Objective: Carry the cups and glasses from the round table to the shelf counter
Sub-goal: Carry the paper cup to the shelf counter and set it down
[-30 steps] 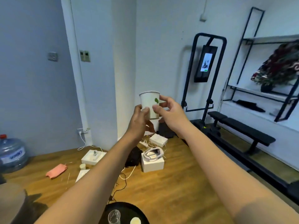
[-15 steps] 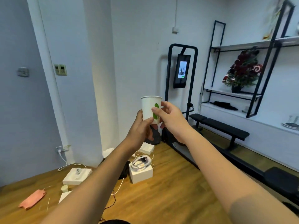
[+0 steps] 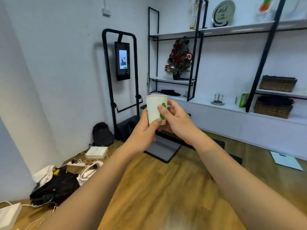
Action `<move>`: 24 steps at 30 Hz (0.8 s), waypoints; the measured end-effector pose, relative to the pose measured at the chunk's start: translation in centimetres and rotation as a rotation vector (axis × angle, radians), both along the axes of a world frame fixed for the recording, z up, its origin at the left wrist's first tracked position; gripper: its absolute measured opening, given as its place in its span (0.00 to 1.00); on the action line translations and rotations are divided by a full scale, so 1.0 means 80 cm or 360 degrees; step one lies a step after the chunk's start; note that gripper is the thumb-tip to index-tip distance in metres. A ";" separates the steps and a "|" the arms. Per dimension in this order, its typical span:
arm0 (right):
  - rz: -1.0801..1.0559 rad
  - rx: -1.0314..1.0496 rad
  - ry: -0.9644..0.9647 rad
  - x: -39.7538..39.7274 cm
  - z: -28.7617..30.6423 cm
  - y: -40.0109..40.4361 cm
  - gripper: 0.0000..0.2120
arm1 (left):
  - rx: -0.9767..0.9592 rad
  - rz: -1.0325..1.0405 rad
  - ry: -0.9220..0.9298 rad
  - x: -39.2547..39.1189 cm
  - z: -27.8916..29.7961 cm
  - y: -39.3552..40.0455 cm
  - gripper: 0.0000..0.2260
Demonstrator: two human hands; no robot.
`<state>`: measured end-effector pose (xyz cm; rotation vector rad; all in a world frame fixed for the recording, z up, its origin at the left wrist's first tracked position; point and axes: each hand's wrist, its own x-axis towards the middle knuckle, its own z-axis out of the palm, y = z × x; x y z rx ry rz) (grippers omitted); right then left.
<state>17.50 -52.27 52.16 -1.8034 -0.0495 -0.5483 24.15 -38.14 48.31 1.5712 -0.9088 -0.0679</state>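
A white paper cup (image 3: 154,107) with a green leaf print is held upright at chest height in front of me. My left hand (image 3: 145,130) grips its lower part from the left, thumb across the front. My right hand (image 3: 174,120) holds it from the right, thumb on the leaf print. The white shelf counter (image 3: 224,108) runs along the wall ahead on the right, below black-framed shelves. The round table is out of view.
On the counter stand a small rack on a plate (image 3: 218,99), a green pack (image 3: 242,100) and a wicker basket (image 3: 273,107). A black exercise frame with a screen (image 3: 122,61) and its floor plate (image 3: 163,151) stand ahead. Bags, boxes and cables (image 3: 66,176) clutter the floor at left.
The view has swung to the right: the shelves and counter have come into view and closer, and the round table has dropped out of view. Both hands still hold the cup.
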 end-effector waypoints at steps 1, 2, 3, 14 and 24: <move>-0.0044 -0.0031 -0.0007 -0.005 -0.003 -0.030 0.19 | 0.0020 -0.0056 -0.0022 0.000 -0.003 -0.031 0.24; -0.0087 -0.0073 -0.0013 -0.011 -0.005 -0.060 0.21 | 0.0046 -0.0105 -0.0034 0.000 -0.005 -0.062 0.26; -0.0123 -0.0111 -0.0009 -0.015 -0.006 -0.086 0.22 | 0.0075 -0.0137 -0.0033 0.000 -0.007 -0.088 0.28; -0.0394 -0.0214 -0.0001 -0.049 -0.019 -0.378 0.21 | -0.0012 -0.0404 0.0019 0.004 -0.015 -0.396 0.23; -0.0676 -0.0249 0.0034 -0.045 -0.031 -0.590 0.17 | 0.0020 -0.0456 0.0013 0.029 -0.017 -0.621 0.27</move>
